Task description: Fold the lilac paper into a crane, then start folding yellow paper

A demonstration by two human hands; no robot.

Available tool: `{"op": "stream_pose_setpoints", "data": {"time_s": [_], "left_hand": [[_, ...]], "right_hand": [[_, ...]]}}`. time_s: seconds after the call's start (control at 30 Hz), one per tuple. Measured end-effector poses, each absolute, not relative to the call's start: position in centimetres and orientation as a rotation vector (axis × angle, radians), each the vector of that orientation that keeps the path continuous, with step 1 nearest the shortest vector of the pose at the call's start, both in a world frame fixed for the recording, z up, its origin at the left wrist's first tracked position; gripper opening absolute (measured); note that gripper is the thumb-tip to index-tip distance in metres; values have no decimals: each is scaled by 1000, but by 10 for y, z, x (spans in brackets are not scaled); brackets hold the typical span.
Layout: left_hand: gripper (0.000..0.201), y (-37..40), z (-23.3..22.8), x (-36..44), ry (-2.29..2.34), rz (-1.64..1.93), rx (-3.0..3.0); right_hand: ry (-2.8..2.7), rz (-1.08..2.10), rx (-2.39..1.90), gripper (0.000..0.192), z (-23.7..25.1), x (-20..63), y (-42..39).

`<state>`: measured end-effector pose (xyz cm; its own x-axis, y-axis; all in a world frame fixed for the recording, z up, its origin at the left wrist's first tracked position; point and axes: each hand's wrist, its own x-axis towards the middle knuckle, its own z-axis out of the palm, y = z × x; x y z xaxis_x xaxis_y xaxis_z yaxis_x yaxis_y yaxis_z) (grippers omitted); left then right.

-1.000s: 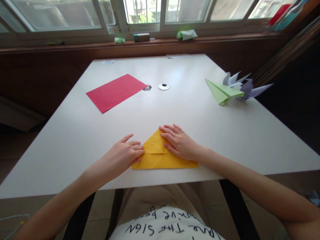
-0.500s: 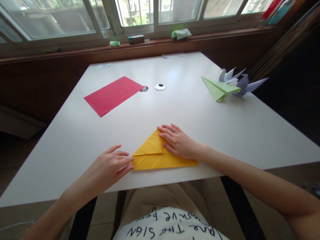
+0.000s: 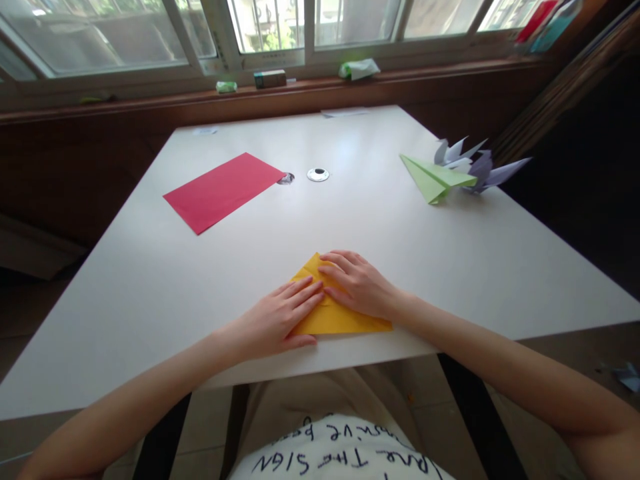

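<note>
A folded sheet of yellow paper [image 3: 350, 321] lies near the front edge of the white table, its peak pointing away from me. Flat across its left part rests my left hand [image 3: 280, 317], fingers stretched out and thumb by the lower edge. My right hand [image 3: 359, 283] lies on the upper right slope, fingers extended toward the peak. Both hands press on the paper without gripping it, and their fingertips nearly meet at its middle. The left corner and most of the fold lines are hidden under them.
A red paper sheet [image 3: 225, 190] lies at the back left, touching a round table hole [image 3: 286, 179]. Beside it is another round fitting [image 3: 318, 175]. At the right sit a green paper plane [image 3: 434, 179] and pale purple folded papers [image 3: 493, 173]. Small items, including a box [image 3: 270, 79], line the windowsill.
My left hand has moved right, from the paper's left corner onto its left part, and now lies flat there. My right hand has stayed nearly in place on the paper.
</note>
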<state>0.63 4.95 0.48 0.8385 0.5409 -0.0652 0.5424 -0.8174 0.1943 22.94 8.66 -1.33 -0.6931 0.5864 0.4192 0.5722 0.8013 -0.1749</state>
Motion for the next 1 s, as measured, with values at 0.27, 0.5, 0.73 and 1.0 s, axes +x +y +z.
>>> {"op": "stream_pose_setpoints", "data": {"time_s": [0.27,0.5,0.73,1.0], "left_hand": [[72,64,-5,-5,1014,84,2723],[63,68,1,-9,1004,97,2642],[61,62,6,-6,1009,164,2674],[28,62,19,-11,1078,300,2607]], "right_hand": [[-2517,243,-664,28,-8,235,90],[-2618,417,-661,51,1,246,90],[-2607,423,-624,21,3,247,88],[-2545,365,-686,22,3,247,88]]}}
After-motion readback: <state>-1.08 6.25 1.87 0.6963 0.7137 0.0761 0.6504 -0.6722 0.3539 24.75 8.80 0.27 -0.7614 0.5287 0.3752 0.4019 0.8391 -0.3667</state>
